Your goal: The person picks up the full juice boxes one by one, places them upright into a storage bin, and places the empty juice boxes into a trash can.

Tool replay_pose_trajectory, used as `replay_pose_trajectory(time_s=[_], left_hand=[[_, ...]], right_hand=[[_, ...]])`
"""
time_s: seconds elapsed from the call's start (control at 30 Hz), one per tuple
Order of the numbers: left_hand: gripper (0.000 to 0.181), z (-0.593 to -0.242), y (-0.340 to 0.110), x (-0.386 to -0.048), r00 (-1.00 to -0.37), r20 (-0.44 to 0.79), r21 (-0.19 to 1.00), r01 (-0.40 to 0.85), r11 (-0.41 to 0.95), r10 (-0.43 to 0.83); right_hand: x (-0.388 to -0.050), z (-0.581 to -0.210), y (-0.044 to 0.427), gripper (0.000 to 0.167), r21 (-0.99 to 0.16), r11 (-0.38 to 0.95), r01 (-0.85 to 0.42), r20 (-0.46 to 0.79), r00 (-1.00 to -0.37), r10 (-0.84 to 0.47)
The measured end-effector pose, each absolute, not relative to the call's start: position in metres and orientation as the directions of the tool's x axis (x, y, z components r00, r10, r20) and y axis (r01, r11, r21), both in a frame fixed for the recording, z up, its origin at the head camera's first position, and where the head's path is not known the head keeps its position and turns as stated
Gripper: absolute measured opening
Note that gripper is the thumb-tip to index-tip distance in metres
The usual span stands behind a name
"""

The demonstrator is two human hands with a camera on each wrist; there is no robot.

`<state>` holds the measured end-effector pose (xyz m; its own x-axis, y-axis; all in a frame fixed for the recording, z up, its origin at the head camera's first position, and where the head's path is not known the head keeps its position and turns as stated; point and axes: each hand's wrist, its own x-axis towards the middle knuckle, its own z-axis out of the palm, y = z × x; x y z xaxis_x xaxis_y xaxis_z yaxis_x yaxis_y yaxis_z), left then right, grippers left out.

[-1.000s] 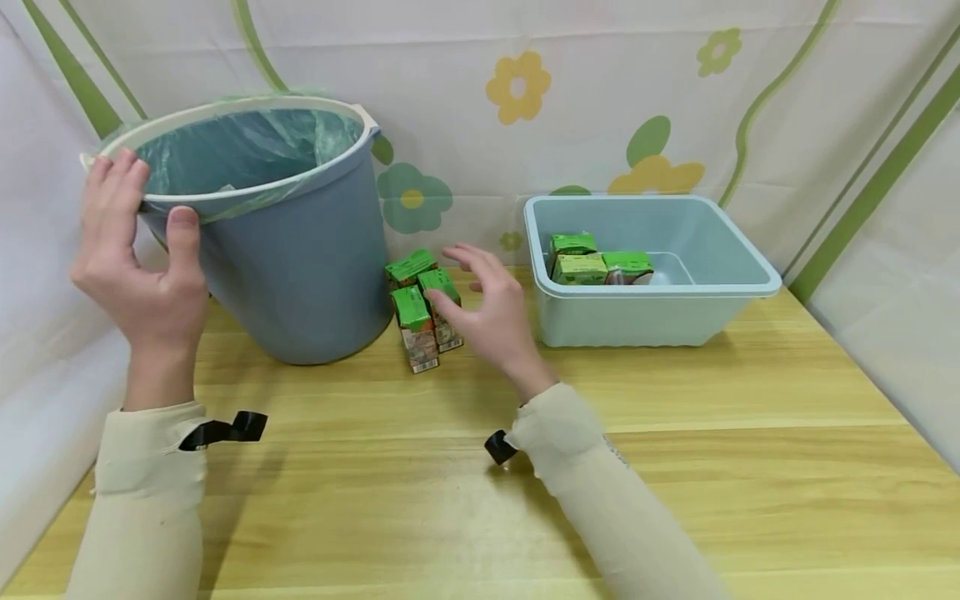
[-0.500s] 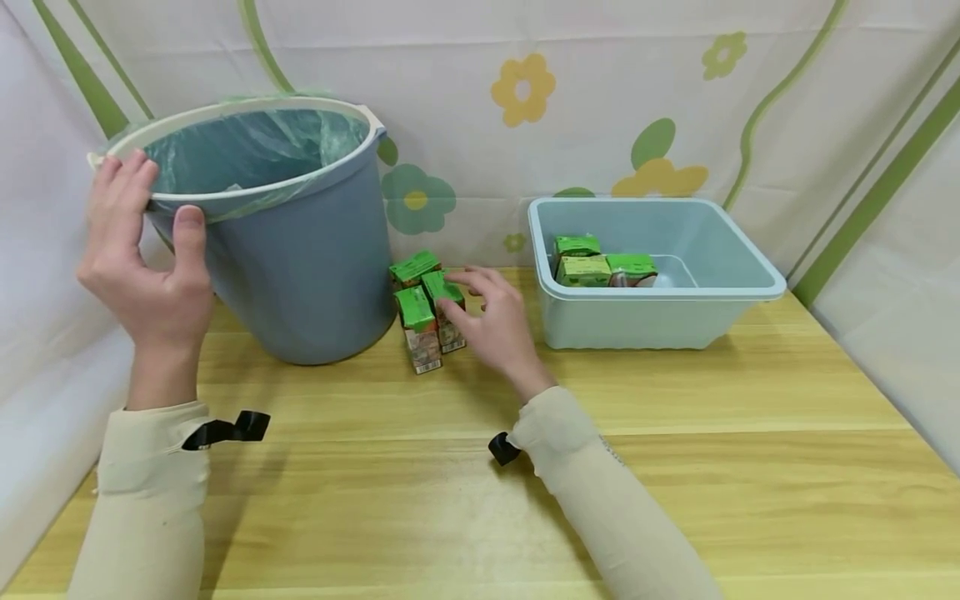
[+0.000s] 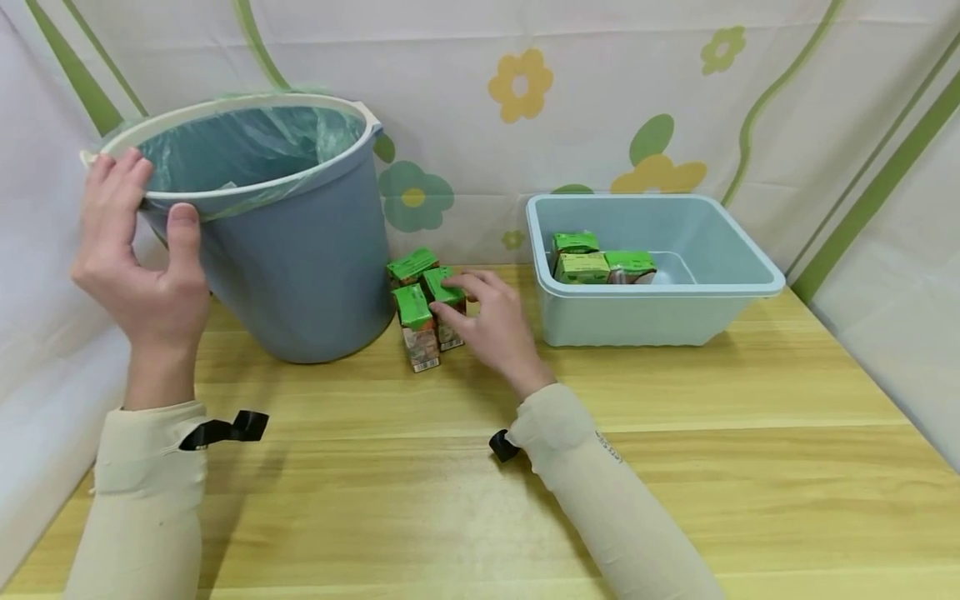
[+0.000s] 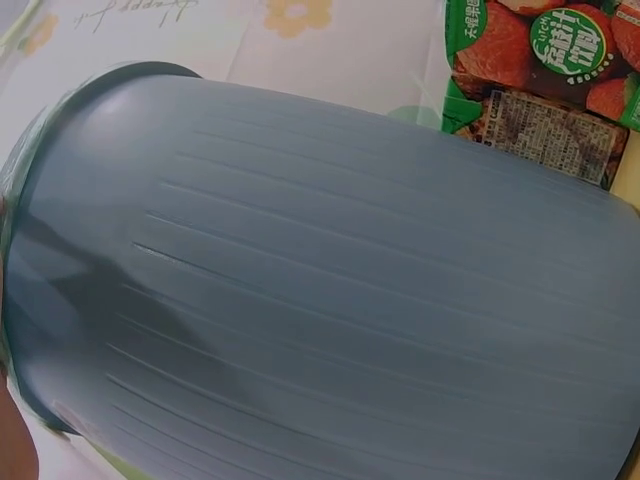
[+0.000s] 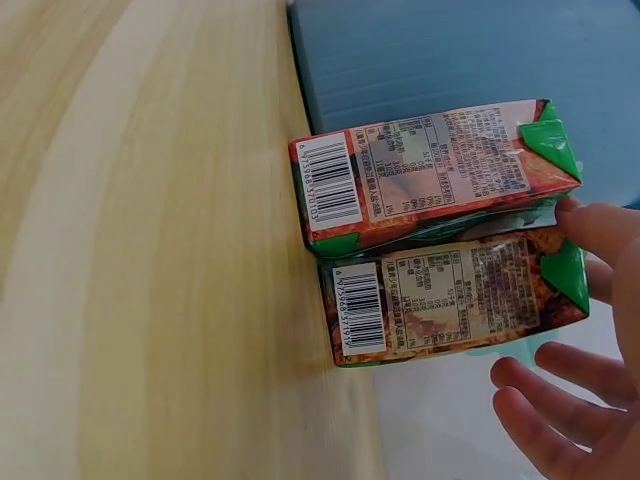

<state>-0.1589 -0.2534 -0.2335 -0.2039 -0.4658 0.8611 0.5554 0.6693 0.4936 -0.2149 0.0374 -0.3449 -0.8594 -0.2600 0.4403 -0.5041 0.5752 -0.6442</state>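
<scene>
My left hand (image 3: 146, 262) grips the near left rim of a blue trash bin (image 3: 300, 258), fingers over the edge and thumb outside. A thin green bag lines the bin. At the bin's right foot stand three green-topped juice boxes: a front one (image 3: 418, 333), a middle one (image 3: 447, 321) and a back one (image 3: 411, 265). My right hand (image 3: 498, 329) is at the middle juice box, thumb by its left side and index finger over its top. In the right wrist view the thumb (image 5: 600, 230) meets the boxes' top ends, while the lower fingers (image 5: 555, 410) stay apart.
A light blue plastic basin (image 3: 622, 321) stands to the right with three juice boxes (image 3: 585, 268) inside. A flowered curtain (image 3: 465, 100) hangs behind the wooden table (image 3: 420, 500).
My right hand has lowered from above the juice boxes, its thumb and index finger coming to the middle box. The boxes, bin and left hand stay in place.
</scene>
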Motion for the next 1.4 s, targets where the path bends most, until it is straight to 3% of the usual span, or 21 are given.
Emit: replay_pose_trajectory(time_s=[0.4, 1.0, 1.2, 1.4], left_hand=[[0.042, -0.233, -0.254, -0.159, -0.218, 0.861, 0.497, 0.549, 0.672, -0.459], [0.042, -0.232, -0.252, -0.160, -0.215, 0.864, 0.492, 0.560, 0.667, -0.456], [0.041, -0.234, -0.251, -0.159, -0.218, 0.861, 0.497, 0.558, 0.665, -0.460], [0.041, -0.234, -0.254, -0.158, -0.212, 0.858, 0.500, 0.549, 0.670, -0.467]], right_hand=[[-0.215, -0.342, 0.041, 0.032, -0.642, 0.611, -0.463, 0.466, -0.869, -0.168], [-0.202, -0.307, 0.047, 0.039, -0.628, 0.606, -0.488, 0.513, -0.845, -0.149], [-0.200, -0.298, 0.049, 0.034, -0.614, 0.535, -0.580, 0.618, -0.775, -0.132], [-0.200, -0.285, 0.050, 0.030, -0.511, 0.543, -0.666, 0.733, -0.668, -0.129]])
